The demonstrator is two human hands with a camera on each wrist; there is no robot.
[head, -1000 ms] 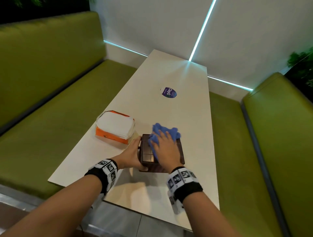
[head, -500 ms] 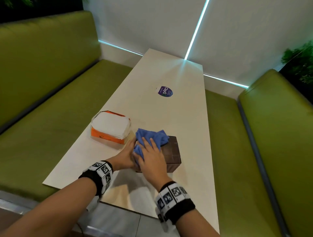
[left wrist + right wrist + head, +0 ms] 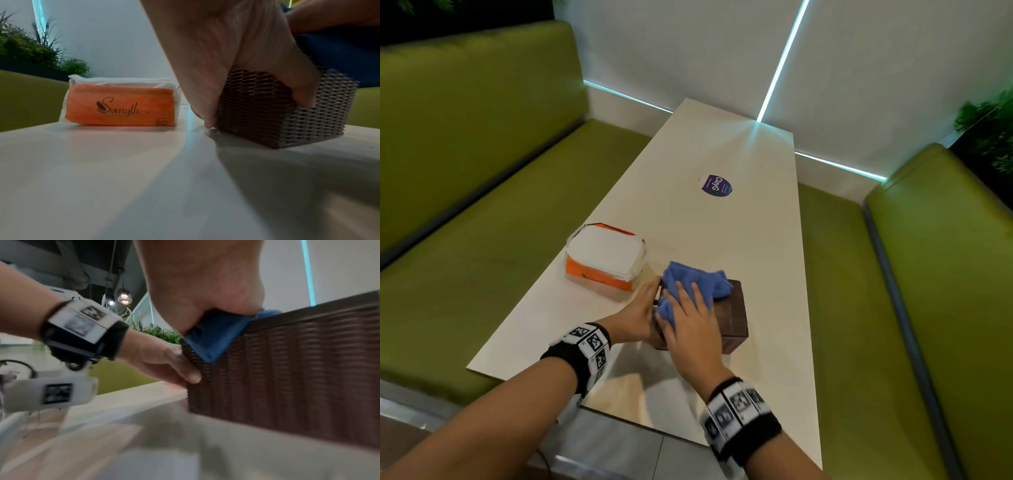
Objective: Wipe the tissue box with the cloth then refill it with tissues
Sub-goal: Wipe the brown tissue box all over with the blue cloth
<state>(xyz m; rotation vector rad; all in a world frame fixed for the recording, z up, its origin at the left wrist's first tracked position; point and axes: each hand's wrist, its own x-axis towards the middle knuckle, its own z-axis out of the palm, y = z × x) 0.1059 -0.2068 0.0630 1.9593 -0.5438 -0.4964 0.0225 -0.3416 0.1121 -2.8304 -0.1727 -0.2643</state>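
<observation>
A brown woven tissue box (image 3: 734, 320) stands near the front of the white table (image 3: 722, 240). My left hand (image 3: 644, 306) grips its left end; in the left wrist view the thumb and fingers of the left hand (image 3: 236, 65) clamp a corner of the tissue box (image 3: 267, 113). My right hand (image 3: 688, 308) lies flat with straight, spread fingers on a blue cloth (image 3: 697, 284), pressing it onto the left part of the lid. In the right wrist view the cloth (image 3: 213, 337) hangs over the edge of the tissue box (image 3: 298, 369). An orange pack of white tissues (image 3: 604, 260) lies left of the box.
A round purple sticker (image 3: 716, 186) sits mid-table. Green padded benches run along the left (image 3: 482, 274) and right (image 3: 928, 308) sides. A white wall closes the far end. The table's near edge (image 3: 654, 428) is just under my wrists.
My right hand has slid the blue cloth from the middle of the lid to its left part, baring the right part. The left hand keeps its hold.
</observation>
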